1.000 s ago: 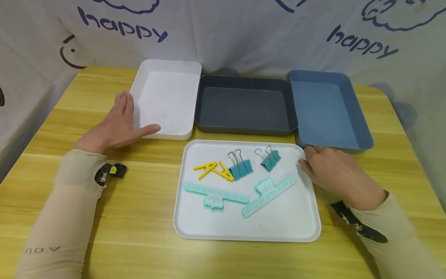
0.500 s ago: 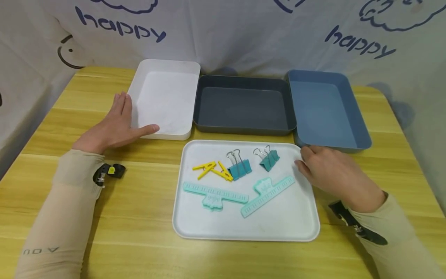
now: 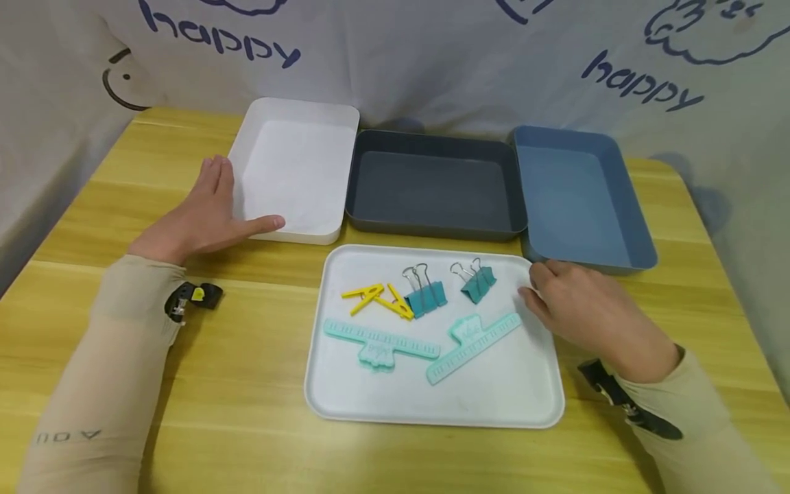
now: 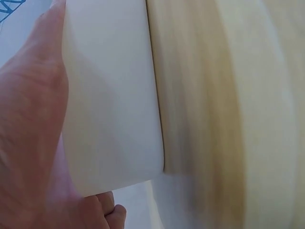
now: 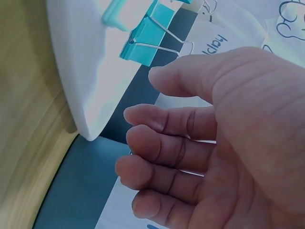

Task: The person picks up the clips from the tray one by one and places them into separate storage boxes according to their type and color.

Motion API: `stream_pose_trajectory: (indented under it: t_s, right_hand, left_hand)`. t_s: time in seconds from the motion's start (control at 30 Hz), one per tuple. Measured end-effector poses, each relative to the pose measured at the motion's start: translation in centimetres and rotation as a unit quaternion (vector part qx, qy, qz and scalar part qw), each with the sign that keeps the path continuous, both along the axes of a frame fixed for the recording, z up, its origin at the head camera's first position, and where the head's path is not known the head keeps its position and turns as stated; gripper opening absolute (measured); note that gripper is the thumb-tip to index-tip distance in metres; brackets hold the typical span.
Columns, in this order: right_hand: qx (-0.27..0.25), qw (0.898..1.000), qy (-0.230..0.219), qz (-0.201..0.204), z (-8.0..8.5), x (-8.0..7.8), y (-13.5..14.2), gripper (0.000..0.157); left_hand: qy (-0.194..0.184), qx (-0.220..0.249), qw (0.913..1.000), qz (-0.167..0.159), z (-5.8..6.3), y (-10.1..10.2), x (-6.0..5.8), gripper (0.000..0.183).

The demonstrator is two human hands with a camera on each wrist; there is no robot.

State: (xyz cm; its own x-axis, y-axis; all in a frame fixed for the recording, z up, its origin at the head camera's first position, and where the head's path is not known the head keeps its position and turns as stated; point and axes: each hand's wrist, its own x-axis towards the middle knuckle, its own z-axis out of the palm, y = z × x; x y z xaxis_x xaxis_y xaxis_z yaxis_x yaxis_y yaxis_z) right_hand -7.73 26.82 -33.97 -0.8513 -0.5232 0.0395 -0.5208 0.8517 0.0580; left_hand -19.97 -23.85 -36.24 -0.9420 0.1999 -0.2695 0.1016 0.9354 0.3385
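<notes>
My left hand (image 3: 197,216) rests against the near left corner of a deep white tray (image 3: 296,175), fingers straight along its side and thumb spread at the front wall. In the left wrist view the palm side lies by that white wall (image 4: 109,105). My right hand (image 3: 599,312), fingers loosely bent and holding nothing, is at the right rim of a shallow white tray (image 3: 506,394). This tray bears two yellow clothespins (image 3: 370,293), a teal binder clip (image 3: 427,300), another binder clip (image 3: 480,285), and two mint ruler-shaped clips (image 3: 382,341). In the right wrist view, thumb and fingers (image 5: 183,143) stand apart.
A dark grey tray (image 3: 432,195) stands between the deep white tray and a blue-grey tray (image 3: 583,206) along the table's back. Behind them hangs a white cloth (image 3: 420,62) with printed words. Everything stands on a wooden table (image 3: 247,384).
My right hand has edged slightly left over the shallow tray's right rim. The head view has shifted a little. My left hand stays at the deep white tray, and the clips lie as before.
</notes>
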Motion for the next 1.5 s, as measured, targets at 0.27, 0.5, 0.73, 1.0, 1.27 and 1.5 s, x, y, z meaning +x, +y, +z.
stream_pose_trajectory:
  t_s: [0.27, 0.5, 0.73, 1.0, 1.27, 1.5]
  right_hand:
    - [0.001, 1.000, -0.013, 0.003, 0.7, -0.2, -1.1, 0.022]
    - [0.001, 1.000, -0.007, 0.025, 1.4, -0.5, -3.2, 0.022]
    - [-0.016, 0.998, 0.012, 0.056, 1.4, -0.5, -4.7, 0.022]
    - [-0.028, 0.997, 0.006, 0.073, 1.3, -0.7, -6.0, 0.019]
    - [-0.038, 0.992, 0.017, 0.117, 1.6, -0.7, -7.3, 0.017]
    - [-0.035, 0.989, -0.024, 0.143, 2.2, -0.7, -8.4, 0.016]
  left_hand:
    - [-0.009, -0.024, 0.9996, -0.009, 0.2, 0.1, 0.1, 0.137]
    - [-0.026, -0.023, 0.9994, -0.004, 0.2, 0.1, 0.4, 0.136]
    - [-0.029, -0.026, 0.9992, -0.005, 0.1, 0.5, 0.4, 0.136]
    - [-0.022, -0.019, 0.9996, -0.007, 0.1, 0.6, 0.3, 0.136]
    - [-0.024, -0.025, 0.9994, -0.009, 0.2, 0.1, 0.2, 0.136]
    - [-0.023, -0.018, 0.9995, -0.007, 0.3, 0.0, 0.2, 0.135]
